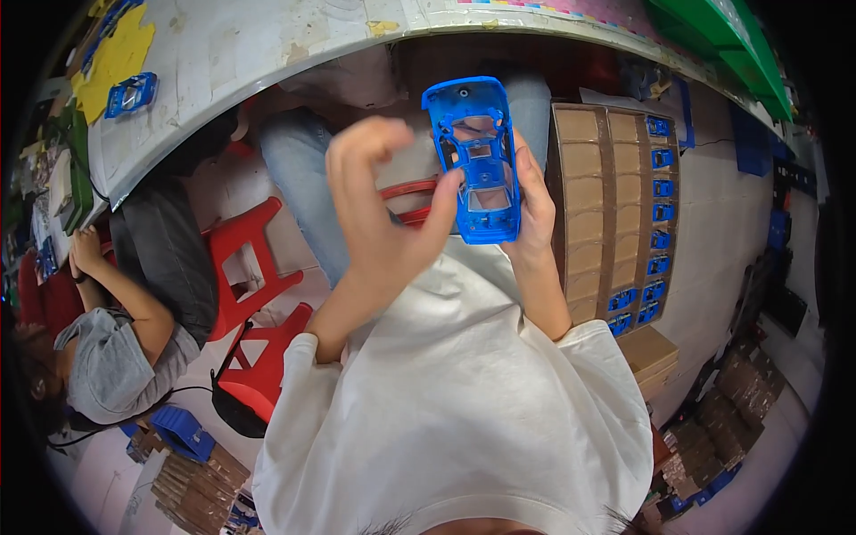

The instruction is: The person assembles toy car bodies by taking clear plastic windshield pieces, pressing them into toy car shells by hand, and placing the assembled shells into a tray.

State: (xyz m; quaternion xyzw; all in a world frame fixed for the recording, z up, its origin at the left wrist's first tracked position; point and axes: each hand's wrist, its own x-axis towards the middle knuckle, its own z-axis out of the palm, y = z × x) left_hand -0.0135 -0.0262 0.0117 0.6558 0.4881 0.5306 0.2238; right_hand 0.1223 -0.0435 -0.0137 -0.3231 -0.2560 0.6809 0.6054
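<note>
A blue plastic toy car body shell with see-through window parts is held up in front of my chest, its long side upright in view. My right hand grips it along the right edge, fingers partly hidden behind it. Left of the shell, my left hand is raised with thumb and fingers spread apart and bent. Its thumb tip overlaps the shell's left edge; whether it touches is unclear. The fingertips are a little blurred by motion.
To the right stands a divided cardboard box with several blue car shells in its compartments. A worktable curves across the top, with another blue car shell at its left. Red stools and a seated person are at left.
</note>
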